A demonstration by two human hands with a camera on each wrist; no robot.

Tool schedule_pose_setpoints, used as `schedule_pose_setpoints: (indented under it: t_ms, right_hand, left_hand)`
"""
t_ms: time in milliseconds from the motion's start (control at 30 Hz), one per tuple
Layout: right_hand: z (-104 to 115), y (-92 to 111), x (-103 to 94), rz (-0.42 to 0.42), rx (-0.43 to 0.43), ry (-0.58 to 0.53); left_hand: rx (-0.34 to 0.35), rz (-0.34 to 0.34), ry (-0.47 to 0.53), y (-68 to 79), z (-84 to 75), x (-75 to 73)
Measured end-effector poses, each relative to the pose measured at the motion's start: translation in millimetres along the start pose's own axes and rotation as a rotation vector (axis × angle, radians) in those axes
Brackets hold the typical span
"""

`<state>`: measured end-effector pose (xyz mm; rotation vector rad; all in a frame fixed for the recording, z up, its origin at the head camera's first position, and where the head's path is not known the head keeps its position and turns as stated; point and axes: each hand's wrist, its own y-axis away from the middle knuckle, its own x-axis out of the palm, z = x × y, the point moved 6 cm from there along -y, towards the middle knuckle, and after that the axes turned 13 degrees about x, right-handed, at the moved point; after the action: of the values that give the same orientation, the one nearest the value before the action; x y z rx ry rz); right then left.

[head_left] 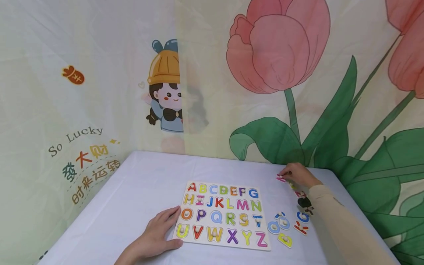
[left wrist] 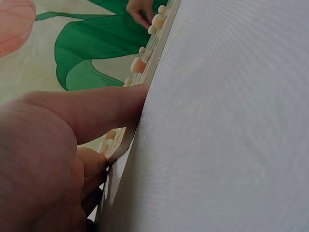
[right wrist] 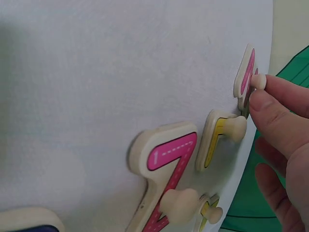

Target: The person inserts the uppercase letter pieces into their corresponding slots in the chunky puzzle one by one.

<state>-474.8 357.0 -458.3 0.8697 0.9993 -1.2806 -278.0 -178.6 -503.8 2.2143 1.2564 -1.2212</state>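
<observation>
The left hand (left wrist: pixel 53 140) reaches in from the left side, one digit straight against the edge of a pale board (left wrist: pixel 157 48), its other fingers bent near the board's corner. Round knobs (left wrist: pixel 138 65) stand along the board, which lies on the white-covered counter (left wrist: pixel 231 116). Beyond are the right hand (left wrist: pixel 139 10), a green leaf (left wrist: pixel 96 38) and a pink flower (left wrist: pixel 14 24).

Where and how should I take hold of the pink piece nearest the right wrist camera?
Best by its round knob, probably from above: the pink piece lies face-up on the white cloth, and the knob stands up from its face.
</observation>
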Motion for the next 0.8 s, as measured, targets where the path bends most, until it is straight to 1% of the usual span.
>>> schedule_pose_setpoints:
  t_ms: [133,233,467,667,800]
  right_hand:
    - [-2.0,1.0,-1.4,0.002,0.011,-0.019]
    - [0.1,2.3,-2.4,0.003,0.013,-0.021]
    - [6.7,7.0,-4.3,-0.002,0.019,0.019]
    - [15.0,11.0,-11.3,-0.044,0.025,0.068]
    - [24.1,18.9,-14.4,-0.072,0.063,0.057]
  left_hand:
    - [0.015,-0.006,-0.007,-1.3,-0.8,-1.0]
    - [0.013,-0.003,-0.006,-1.4,-0.5,-0.4]
    - [0.004,0.002,0.0,-1.0,-0.4,1.7]
    - [0.02,-0.013,0.0,-0.6,-1.2,0.7]
    - [0.02,-0.013,-0.004,-0.5,-0.4,0.3]
